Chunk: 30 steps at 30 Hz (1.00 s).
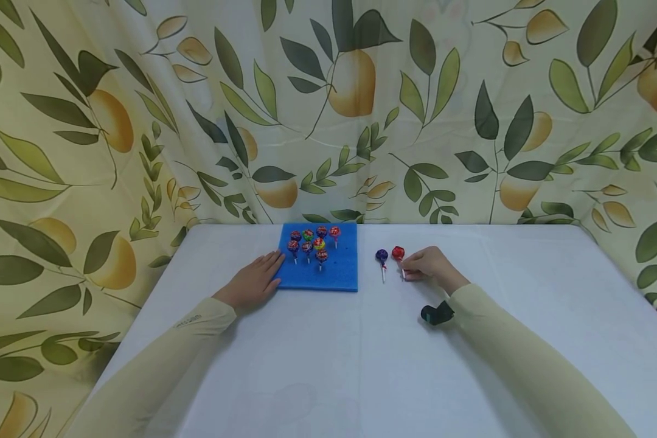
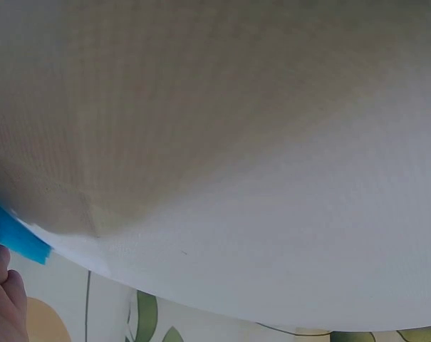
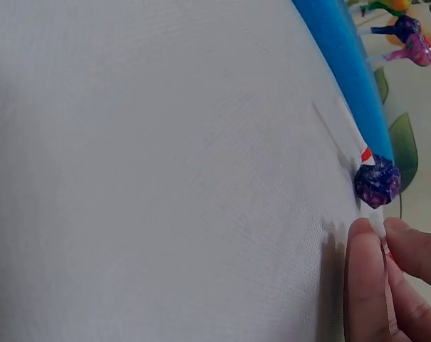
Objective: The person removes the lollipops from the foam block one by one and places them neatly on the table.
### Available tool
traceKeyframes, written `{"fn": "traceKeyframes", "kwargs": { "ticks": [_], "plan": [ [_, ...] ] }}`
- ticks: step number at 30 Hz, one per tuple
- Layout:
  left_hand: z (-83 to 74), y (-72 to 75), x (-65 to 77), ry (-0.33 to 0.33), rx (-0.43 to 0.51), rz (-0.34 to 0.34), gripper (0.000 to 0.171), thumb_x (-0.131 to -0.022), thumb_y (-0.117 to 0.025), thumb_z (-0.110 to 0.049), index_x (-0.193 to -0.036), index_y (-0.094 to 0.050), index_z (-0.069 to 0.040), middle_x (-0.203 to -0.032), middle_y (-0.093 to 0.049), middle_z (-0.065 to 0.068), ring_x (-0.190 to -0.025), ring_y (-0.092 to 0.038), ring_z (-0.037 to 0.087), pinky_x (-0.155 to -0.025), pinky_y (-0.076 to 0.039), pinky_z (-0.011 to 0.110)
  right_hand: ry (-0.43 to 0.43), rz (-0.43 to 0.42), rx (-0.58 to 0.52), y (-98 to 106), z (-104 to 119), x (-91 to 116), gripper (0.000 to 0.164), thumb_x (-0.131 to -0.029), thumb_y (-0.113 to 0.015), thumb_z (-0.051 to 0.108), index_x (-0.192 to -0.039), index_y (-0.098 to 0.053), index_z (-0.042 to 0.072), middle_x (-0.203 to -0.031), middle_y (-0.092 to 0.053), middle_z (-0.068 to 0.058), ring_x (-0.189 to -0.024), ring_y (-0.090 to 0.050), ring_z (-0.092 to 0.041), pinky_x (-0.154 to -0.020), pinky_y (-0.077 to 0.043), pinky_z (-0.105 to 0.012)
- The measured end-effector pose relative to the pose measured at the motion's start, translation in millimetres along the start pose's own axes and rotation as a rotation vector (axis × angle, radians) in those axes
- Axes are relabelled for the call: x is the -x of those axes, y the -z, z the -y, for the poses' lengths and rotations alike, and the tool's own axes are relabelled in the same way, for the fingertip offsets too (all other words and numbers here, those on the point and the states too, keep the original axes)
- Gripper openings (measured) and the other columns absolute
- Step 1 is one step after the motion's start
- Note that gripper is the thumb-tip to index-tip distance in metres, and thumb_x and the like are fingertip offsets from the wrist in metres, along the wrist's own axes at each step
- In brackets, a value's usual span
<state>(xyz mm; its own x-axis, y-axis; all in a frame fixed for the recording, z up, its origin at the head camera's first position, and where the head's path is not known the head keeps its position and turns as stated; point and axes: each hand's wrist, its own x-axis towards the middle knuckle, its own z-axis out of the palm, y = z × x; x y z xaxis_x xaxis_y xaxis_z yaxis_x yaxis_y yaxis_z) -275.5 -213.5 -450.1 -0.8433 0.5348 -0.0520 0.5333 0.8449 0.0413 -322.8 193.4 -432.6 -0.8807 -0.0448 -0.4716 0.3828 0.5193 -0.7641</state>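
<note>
While the left hand [image 1: 254, 281] is touching the left edge of the blue board [image 1: 342, 277] with fingers extended and thumb set apart, the right hand [image 1: 431, 267] is pinching the white stick of a red lollipop [image 1: 398, 252] between thumb and fingers. That lollipop is being held just off the board's right edge, over the white table [image 1: 317, 377]; whether it is touching the surface, one cannot tell. A purple lollipop [image 1: 381, 255] is lying between it and the board, its stick pointing toward the table's near edge. Eight wrapped lollipops [image 1: 306, 247] are standing heads up on the board, gathered nearer its far edge. A leaf-and-fruit curtain [image 1: 383, 137] is hanging beyond the table's far edge.
</note>
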Motion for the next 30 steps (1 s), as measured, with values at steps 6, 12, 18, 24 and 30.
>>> {"fn": "traceKeyframes", "kwargs": {
  "ticks": [6, 12, 18, 24, 30],
  "plan": [
    [0.4, -0.6, 0.1, 0.001, -0.005, -0.004, 0.061, -0.101, -0.034, -0.036, -0.149, -0.020, -0.002, -0.156, -0.020, 0.016, -0.145, -0.019, 0.031, -0.119, -0.019, 0.044, 0.004, -0.011, 0.000, -0.4, -1.3, 1.1, 0.032, -0.087, -0.066, 0.009, -0.113, -0.061, -0.009, -0.065, -0.063, 0.001, -0.053, -0.062, -0.004, -0.057, -0.054, -0.017],
    [1.6, -1.7, 0.0, -0.012, -0.010, -0.011, 0.061, -0.101, -0.034, -0.035, -0.149, -0.020, -0.001, -0.156, -0.020, 0.017, -0.145, -0.020, 0.031, -0.118, -0.020, 0.045, 0.026, -0.001, 0.039, -2.9, -0.3, 2.7, 0.030, -0.087, -0.066, 0.010, -0.110, -0.062, -0.009, -0.064, -0.064, 0.001, -0.053, -0.062, -0.005, -0.058, -0.054, -0.018],
    [2.4, -2.2, -0.7, -0.017, -0.006, -0.014, 0.061, -0.100, -0.035, -0.034, -0.149, -0.021, 0.000, -0.156, -0.021, 0.017, -0.145, -0.020, 0.031, -0.119, -0.020, 0.044, 0.020, 0.005, 0.064, -2.9, 2.0, 3.6, 0.030, -0.086, -0.067, 0.011, -0.109, -0.064, -0.009, -0.065, -0.066, -0.002, -0.053, -0.062, -0.006, -0.058, -0.055, -0.018],
    [2.9, -1.0, -1.0, -0.020, -0.013, -0.019, 0.060, -0.100, -0.035, -0.035, -0.148, -0.022, 0.000, -0.155, -0.022, 0.018, -0.144, -0.021, 0.032, -0.118, -0.021, 0.045, 0.036, 0.051, 0.094, -0.1, 5.8, 9.2, 0.028, -0.083, -0.071, 0.015, -0.100, -0.067, -0.007, -0.066, -0.067, -0.004, -0.055, -0.063, -0.007, -0.059, -0.055, -0.019],
    [1.5, 0.8, -0.4, -0.007, -0.007, -0.007, 0.061, -0.100, -0.035, -0.035, -0.148, -0.022, 0.000, -0.155, -0.021, 0.017, -0.145, -0.021, 0.031, -0.119, -0.020, 0.044, 0.020, 0.050, 0.096, -0.2, 4.5, 5.8, 0.031, -0.087, -0.067, 0.014, -0.109, -0.064, -0.008, -0.064, -0.067, 0.000, -0.055, -0.063, -0.006, -0.060, -0.055, -0.018]
  ]
}}
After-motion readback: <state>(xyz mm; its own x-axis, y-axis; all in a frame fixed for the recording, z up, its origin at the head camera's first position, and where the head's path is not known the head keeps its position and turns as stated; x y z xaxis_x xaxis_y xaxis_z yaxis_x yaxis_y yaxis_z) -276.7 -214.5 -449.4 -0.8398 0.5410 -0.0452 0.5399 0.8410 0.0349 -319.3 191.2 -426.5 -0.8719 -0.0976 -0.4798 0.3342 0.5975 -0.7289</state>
